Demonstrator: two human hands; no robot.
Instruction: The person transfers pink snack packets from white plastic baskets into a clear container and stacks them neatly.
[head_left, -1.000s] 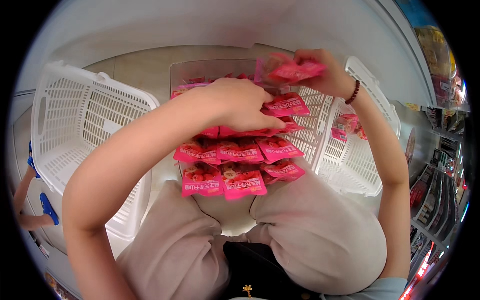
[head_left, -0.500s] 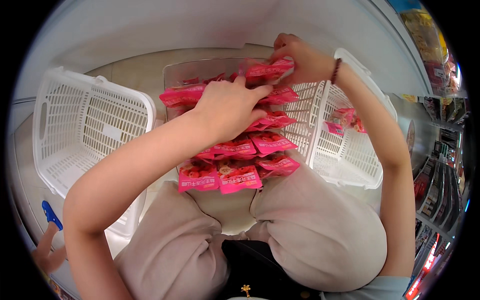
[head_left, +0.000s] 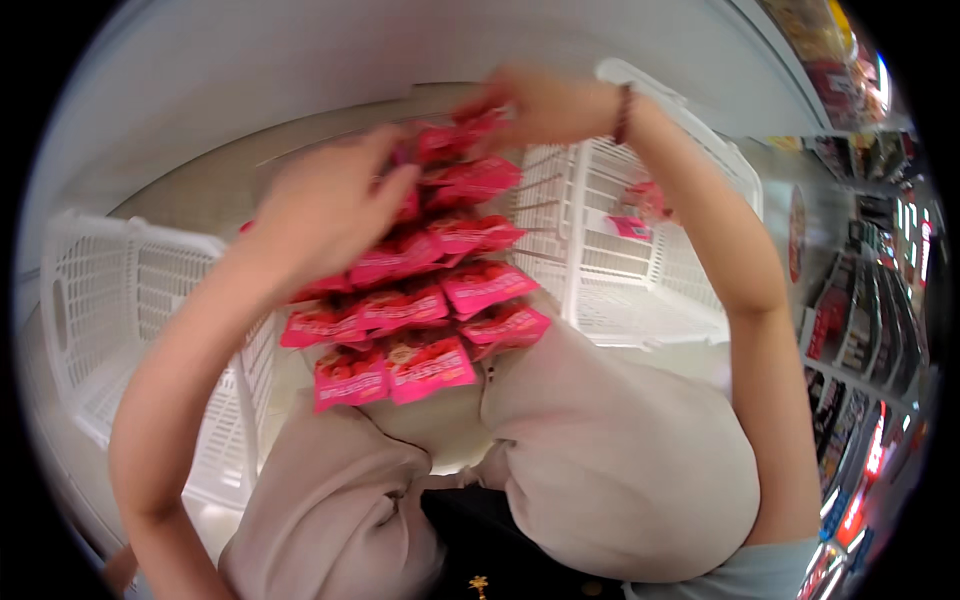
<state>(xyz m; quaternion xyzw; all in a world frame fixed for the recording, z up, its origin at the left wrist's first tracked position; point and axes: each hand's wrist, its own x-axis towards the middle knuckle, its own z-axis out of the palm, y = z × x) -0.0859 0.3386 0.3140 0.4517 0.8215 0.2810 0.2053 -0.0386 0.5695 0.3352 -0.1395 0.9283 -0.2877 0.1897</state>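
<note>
Several pink snack packets (head_left: 432, 368) with red fruit pictures stand in overlapping rows, from between my knees out to the wall. At the far end of the rows my right hand (head_left: 545, 105), smeared by motion, closes on the corner of one pink snack packet (head_left: 483, 118). My left hand (head_left: 325, 205) is over the left side of the rows, thumb and forefinger apart beside the packets. It is blurred too, and covers part of the rows. What supports the packets is mostly hidden beneath them.
On my left stands a white slotted plastic basket (head_left: 95, 240). Another white basket (head_left: 655, 325) on my right has a few pink packets (head_left: 635, 215) inside. A pale wall or panel (head_left: 300, 70) rises ahead. Stocked shelves (head_left: 850, 330) line the far right.
The view has shifted, so the packets and baskets sit lower and further left. My left hand has drawn leftward off the middle of the rows. My right hand still has a packet.
</note>
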